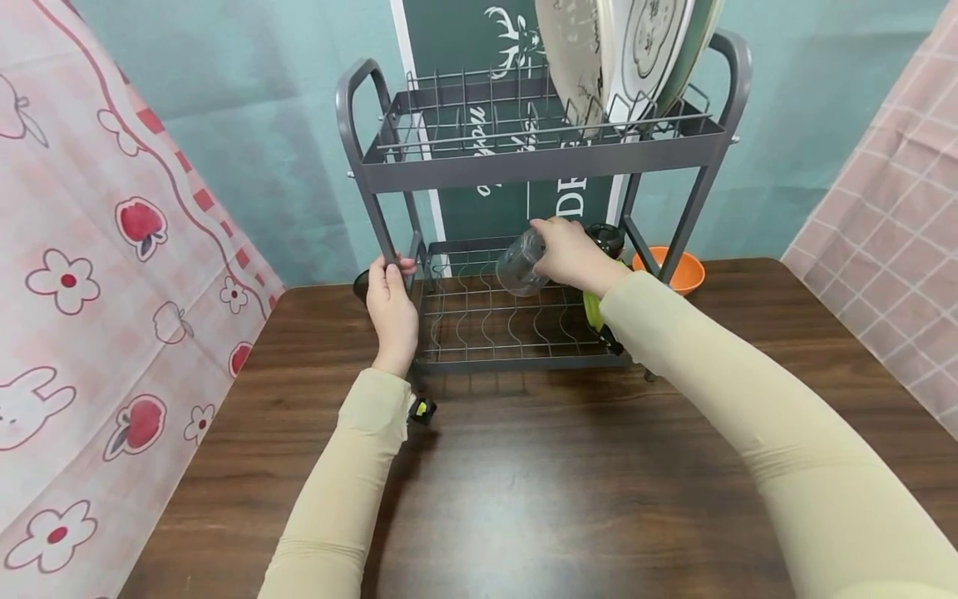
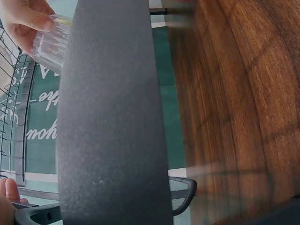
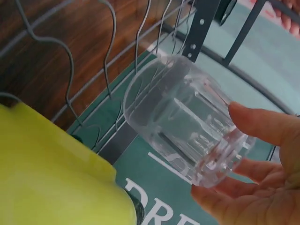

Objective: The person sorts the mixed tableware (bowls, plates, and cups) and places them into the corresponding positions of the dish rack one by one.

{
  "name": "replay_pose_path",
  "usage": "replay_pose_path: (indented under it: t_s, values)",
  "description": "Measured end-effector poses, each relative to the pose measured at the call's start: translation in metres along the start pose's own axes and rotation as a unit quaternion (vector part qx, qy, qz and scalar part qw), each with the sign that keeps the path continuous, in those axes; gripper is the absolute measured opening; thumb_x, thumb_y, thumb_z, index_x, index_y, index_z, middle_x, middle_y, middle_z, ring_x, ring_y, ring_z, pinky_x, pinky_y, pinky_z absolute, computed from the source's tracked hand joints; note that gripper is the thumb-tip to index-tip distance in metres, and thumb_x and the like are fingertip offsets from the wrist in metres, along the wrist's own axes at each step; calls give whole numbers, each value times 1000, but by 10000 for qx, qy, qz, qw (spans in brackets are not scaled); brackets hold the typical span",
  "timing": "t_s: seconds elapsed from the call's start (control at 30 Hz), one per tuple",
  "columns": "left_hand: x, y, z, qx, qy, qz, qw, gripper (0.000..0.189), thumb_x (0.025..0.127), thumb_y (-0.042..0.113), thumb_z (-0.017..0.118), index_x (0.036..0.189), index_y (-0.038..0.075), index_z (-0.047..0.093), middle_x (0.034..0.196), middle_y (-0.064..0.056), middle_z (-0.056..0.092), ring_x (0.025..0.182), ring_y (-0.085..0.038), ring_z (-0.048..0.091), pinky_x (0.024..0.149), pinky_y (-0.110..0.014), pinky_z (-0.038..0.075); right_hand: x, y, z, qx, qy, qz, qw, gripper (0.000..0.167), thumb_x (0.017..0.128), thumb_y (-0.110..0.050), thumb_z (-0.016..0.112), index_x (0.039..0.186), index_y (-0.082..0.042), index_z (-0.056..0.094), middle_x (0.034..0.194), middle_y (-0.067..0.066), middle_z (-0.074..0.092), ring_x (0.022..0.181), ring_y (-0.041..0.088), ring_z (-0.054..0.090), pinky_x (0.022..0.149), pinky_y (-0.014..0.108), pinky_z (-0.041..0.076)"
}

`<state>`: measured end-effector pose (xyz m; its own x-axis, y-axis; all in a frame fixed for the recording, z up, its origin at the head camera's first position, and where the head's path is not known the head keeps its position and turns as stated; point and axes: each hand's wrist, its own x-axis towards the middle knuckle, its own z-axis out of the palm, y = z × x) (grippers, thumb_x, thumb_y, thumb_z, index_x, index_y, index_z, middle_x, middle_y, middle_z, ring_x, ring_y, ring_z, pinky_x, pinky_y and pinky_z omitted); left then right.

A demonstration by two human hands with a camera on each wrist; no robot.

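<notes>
A grey two-tier dish rack [image 1: 539,165] stands on the wooden table. My left hand [image 1: 391,320] grips its left front post, the fingers on both sides of the metal. Above the lower wire shelf [image 1: 490,320], my right hand [image 1: 572,254] holds a clear tumbler [image 1: 518,270] by its base, tilted, with the wide mouth pointing down and left. In the right wrist view, the thumb and fingers [image 3: 262,124] pinch the ribbed lower end of the tumbler, and its rim is close to the shelf wires. A grey post fills the middle of the left wrist view.
Several plates [image 1: 644,58] stand upright on the upper tier, right side. A yellow-green wrist strap [image 1: 593,309] shows by the right wrist. An orange bowl [image 1: 681,270] sits behind the rack at right, a dark round object [image 1: 362,287] at left.
</notes>
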<state>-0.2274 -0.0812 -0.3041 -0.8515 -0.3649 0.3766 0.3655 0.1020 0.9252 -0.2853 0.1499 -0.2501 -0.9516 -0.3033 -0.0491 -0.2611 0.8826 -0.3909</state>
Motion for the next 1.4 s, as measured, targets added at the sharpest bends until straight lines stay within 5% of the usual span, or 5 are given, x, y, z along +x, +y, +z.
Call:
replay_pose_path:
  t_s: [0.2, 0.47, 0.7, 1.4]
  values:
    - [0, -2, 0, 120, -48, -105, 9999, 31, 101, 10, 32, 121, -6, 49, 110, -21, 58, 106, -26, 56, 102, -30, 39, 11, 2, -4, 263, -505, 357, 9977, 75, 82, -9, 63, 146, -2, 24, 146, 21, 33, 119, 33, 46, 82, 40, 44]
    - [0, 0, -1, 75, -53, 45, 9999, 31, 101, 10, 31, 120, -7, 49, 109, -23, 58, 104, -28, 56, 102, -32, 39, 18, 4, -7, 184, -581, 413, 9973, 75, 79, -8, 64, 144, 1, 27, 144, 22, 36, 117, 34, 48, 85, 41, 46]
    - [0, -2, -1, 12, -59, 60, 10000, 31, 101, 12, 31, 120, -5, 49, 108, -21, 58, 103, -26, 56, 101, -30, 39, 21, 7, -6, 205, -728, 477, 9960, 73, 79, -6, 61, 144, 0, 28, 148, 19, 31, 94, 27, 49, 65, 31, 40]
    - [1, -5, -4, 95, -86, 179, 9998, 32, 101, 12, 32, 119, -7, 50, 106, -22, 58, 104, -27, 56, 100, -32, 40, 32, 2, -5, 177, -1113, 623, 9917, 71, 85, -4, 56, 146, -2, 22, 151, 17, 23, 111, 29, 44, 75, 35, 38]
